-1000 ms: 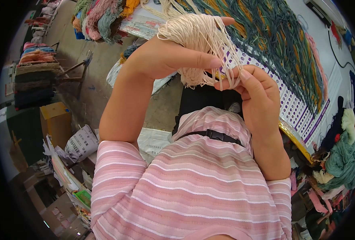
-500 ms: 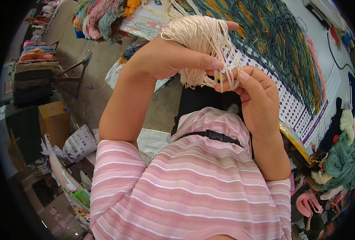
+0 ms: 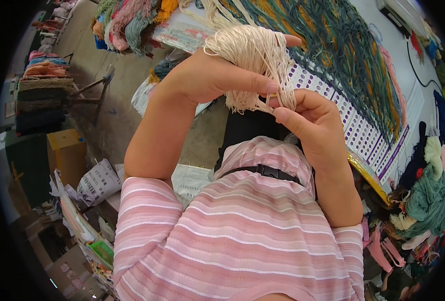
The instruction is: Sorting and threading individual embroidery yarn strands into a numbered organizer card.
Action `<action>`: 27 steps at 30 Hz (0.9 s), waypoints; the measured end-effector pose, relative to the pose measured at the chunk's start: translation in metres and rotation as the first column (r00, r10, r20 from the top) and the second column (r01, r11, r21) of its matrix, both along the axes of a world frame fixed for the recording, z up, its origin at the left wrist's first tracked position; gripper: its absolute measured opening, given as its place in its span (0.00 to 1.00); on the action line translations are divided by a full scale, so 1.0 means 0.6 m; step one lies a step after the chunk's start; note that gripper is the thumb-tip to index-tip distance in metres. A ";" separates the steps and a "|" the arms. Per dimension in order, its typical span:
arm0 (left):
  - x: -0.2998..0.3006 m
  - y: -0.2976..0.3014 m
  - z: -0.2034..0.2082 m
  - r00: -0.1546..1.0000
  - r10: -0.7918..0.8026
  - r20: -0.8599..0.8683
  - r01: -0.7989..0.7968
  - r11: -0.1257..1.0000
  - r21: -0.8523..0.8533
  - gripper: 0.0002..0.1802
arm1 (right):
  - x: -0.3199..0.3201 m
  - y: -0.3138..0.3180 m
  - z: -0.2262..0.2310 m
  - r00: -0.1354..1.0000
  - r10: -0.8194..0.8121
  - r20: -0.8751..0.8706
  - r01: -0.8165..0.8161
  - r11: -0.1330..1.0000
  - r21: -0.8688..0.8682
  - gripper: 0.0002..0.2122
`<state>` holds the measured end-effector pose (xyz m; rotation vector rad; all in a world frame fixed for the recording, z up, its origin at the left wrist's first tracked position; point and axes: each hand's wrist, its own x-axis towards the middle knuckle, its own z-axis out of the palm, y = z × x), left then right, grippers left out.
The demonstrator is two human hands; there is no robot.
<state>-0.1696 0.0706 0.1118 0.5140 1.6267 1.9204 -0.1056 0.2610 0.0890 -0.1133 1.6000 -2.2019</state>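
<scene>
A thick skein of cream yarn (image 3: pixel 250 47) is looped around my left hand (image 3: pixel 222 75), and its strands hide most of the fingers. The thumb reaches over toward the right, and one fingertip sticks out beyond the skein at the top. Close by, my right hand (image 3: pixel 310 118) has its bent fingers in the hanging strands at the skein's right edge. Its thumb lies just below, against the lower strands. Both hands meet at this edge, in front of my body.
Long dark green and ochre yarn (image 3: pixel 328 45) covers the table at upper right, over a purple-dotted sheet (image 3: pixel 348 120). Coloured skeins (image 3: pixel 132 22) hang at upper left. A teal yarn heap (image 3: pixel 430 203) lies at right. A cardboard box (image 3: pixel 67 155) stands at left.
My right thumb has moved down and left, from the top of the strands to below them. The right fingers have shifted slightly within the loops. My left hand and the skein stay nearly in place.
</scene>
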 end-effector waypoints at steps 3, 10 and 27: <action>0.006 0.003 0.000 1.000 0.008 -0.019 -0.008 1.000 -0.018 0.39 | -0.001 0.010 0.001 0.999 0.025 -0.036 -0.023 0.998 0.050 0.05; 0.019 -0.053 -0.035 0.916 -0.342 0.210 0.253 0.898 0.360 0.31 | -0.010 0.094 0.007 0.997 -0.073 0.009 0.070 0.915 -0.397 0.09; 0.057 0.050 -0.019 0.891 -0.001 0.454 -0.234 0.856 0.462 0.29 | 0.011 -0.012 0.009 0.977 -0.140 -0.162 0.165 0.975 0.149 0.14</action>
